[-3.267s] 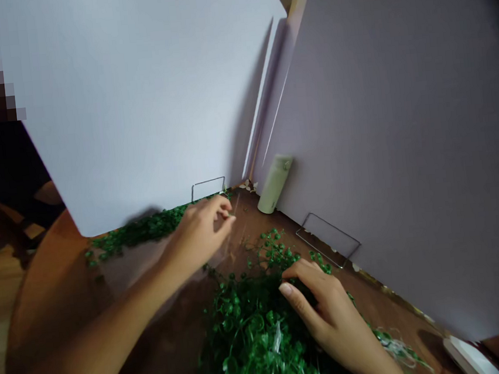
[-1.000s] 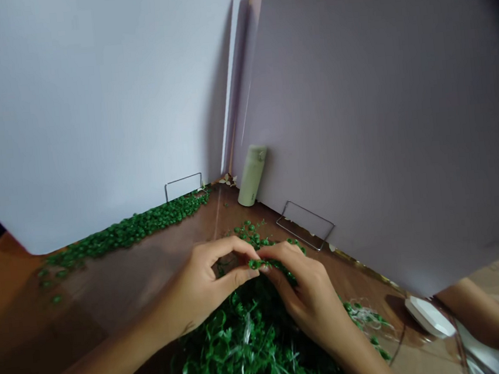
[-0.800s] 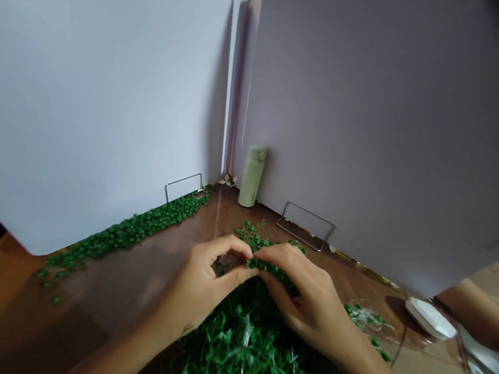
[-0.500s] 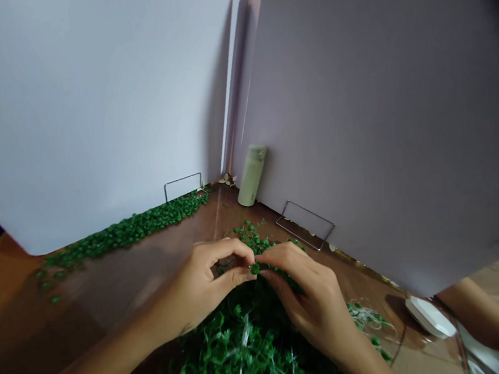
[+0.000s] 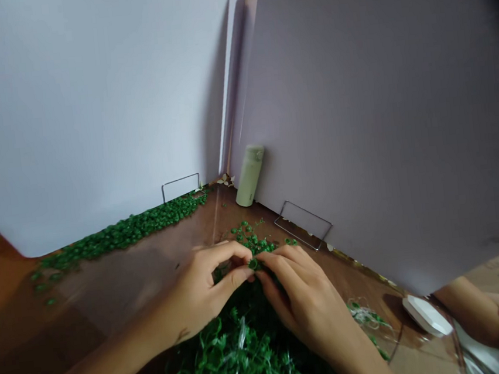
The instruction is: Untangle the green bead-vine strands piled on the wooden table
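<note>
Between the fingertips of both hands is a small green plastic piece (image 5: 253, 264), round and cup-like at its visible end. My left hand (image 5: 216, 275) pinches it from the left with thumb and forefinger. From the right, my right hand (image 5: 296, 285) closes thumb and fingers at its edge; the exact contact is partly hidden. Below the hands lies a large heap of green plastic sprigs (image 5: 231, 359) with clear strands among them. Just beyond the fingertips are loose small green pieces (image 5: 254, 239) on the brown table.
A long row of green pieces (image 5: 125, 231) lines the foot of the left white panel (image 5: 92, 108). A pale green bottle (image 5: 249, 176) stands by the grey panel (image 5: 370, 111). Wire stands (image 5: 303, 224) hold the panels. At right are a white box-like object (image 5: 427, 315) and another person's arm (image 5: 473, 306).
The right hand's fingers have shifted slightly around the green piece, its thumb a little lower. The left hand keeps its pinch. The whole view has drifted slightly.
</note>
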Tool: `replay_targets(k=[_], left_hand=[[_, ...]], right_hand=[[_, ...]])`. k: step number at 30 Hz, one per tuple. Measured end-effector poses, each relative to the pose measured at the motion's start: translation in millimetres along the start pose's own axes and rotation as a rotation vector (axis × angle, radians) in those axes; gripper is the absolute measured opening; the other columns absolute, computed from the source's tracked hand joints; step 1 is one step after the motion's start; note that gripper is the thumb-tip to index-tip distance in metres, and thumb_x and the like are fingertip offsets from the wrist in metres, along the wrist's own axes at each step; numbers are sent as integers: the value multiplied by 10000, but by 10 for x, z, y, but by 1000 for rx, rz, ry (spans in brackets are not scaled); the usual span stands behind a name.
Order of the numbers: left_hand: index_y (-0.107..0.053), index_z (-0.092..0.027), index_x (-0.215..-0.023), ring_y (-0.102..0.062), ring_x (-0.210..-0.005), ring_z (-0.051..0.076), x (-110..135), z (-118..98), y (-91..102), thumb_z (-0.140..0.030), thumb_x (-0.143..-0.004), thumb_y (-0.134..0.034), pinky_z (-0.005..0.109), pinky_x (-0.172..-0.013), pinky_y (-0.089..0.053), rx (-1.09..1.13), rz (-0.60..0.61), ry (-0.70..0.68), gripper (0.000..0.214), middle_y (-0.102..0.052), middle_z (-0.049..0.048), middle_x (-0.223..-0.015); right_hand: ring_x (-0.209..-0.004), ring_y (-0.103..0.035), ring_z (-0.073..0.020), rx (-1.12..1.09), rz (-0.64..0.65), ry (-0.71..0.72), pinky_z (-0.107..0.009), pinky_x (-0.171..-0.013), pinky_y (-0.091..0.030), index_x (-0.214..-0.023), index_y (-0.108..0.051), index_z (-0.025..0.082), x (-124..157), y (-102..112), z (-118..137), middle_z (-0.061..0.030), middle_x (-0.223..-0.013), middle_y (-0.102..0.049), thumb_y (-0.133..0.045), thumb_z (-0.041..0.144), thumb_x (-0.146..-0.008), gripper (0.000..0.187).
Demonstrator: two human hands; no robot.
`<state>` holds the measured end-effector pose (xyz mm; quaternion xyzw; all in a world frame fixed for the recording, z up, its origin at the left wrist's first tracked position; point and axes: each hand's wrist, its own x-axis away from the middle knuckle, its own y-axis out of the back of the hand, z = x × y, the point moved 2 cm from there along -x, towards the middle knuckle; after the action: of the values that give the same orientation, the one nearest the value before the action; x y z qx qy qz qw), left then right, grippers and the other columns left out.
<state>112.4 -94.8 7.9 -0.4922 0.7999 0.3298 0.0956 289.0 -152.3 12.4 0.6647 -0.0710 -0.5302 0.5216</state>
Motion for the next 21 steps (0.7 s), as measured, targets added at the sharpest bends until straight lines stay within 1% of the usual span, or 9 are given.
replay_targets(k=[3, 6, 8, 10, 15, 16, 18, 20, 21], left_hand=[[-654, -190, -845, -624, -751, 135, 7, 20, 16, -275, -938, -589, 239, -699, -453, -69, -5, 16, 142, -674, -25, -782], [-660, -194, -851, -635, -778, 147, 15, 52, 33, -266, -941, -588, 253, -720, -459, -156, -17, -28, 137, -681, -15, -807], [-677, -199, -897, -636, -800, 153, 21, 63, 31, -256, -945, -581, 259, -735, -457, -198, -15, -50, 122, -684, -7, -835], [-680, -204, -911, -627, -799, 153, 24, 55, 18, -252, -943, -585, 262, -739, -447, -227, 4, -56, 112, -679, -9, -833], [-666, -214, -830, -623, -762, 137, 9, -7, 5, -189, -932, -559, 260, -756, -433, -180, 67, -70, 150, -689, -41, -770], [-665, -212, -819, -624, -753, 137, 4, -14, 9, -190, -933, -555, 259, -752, -436, -166, 72, -63, 159, -693, -41, -758], [-678, -209, -825, -626, -750, 141, -2, -19, 23, -217, -938, -554, 258, -744, -446, -138, 70, -40, 168, -702, -33, -755], [-694, -210, -847, -625, -751, 149, -4, -17, 38, -258, -945, -556, 261, -736, -457, -106, 60, -11, 177, -710, -22, -765], [-696, -209, -852, -625, -750, 151, -5, -16, 44, -277, -949, -557, 264, -736, -461, -92, 53, -2, 183, -712, -19, -770]], right_hand=[[-1049, -655, -203, -138, 14, -55, -363, -859, -581, -1406, -462, 211, 30, -39, -18, -101, -1198, -680, -459, 126, -1042, 373], [-1179, -641, -180, -261, 92, -82, -336, -988, -573, -1456, -417, 281, 38, -57, -18, -67, -1336, -632, -505, 107, -1018, 480], [-1173, -643, -172, -280, 127, -96, -319, -1010, -565, -1430, -450, 289, 29, -52, -10, -52, -1316, -634, -570, 139, -1003, 468], [-1141, -649, -162, -276, 115, -90, -289, -982, -569, -1398, -484, 280, 19, -37, -5, -49, -1275, -643, -598, 167, -999, 430], [-985, -660, -135, -289, -31, -29, -244, -857, -566, -1149, -600, 248, 13, 12, -31, -27, -1060, -668, -554, 132, -1015, 183], [-967, -658, -136, -309, -35, -29, -243, -841, -565, -1137, -604, 247, 10, 18, -38, -29, -1041, -665, -546, 124, -1015, 183], [-966, -652, -136, -368, -14, -34, -243, -835, -562, -1198, -598, 253, -2, 30, -44, -37, -1054, -655, -514, 96, -1017, 254], [-1000, -639, -132, -429, 13, -41, -241, -864, -549, -1264, -582, 265, -17, 44, -43, -42, -1090, -642, -483, 68, -1015, 332], [-1020, -631, -130, -450, 20, -47, -239, -880, -538, -1260, -586, 267, -23, 52, -44, -40, -1099, -635, -483, 68, -1015, 332]])
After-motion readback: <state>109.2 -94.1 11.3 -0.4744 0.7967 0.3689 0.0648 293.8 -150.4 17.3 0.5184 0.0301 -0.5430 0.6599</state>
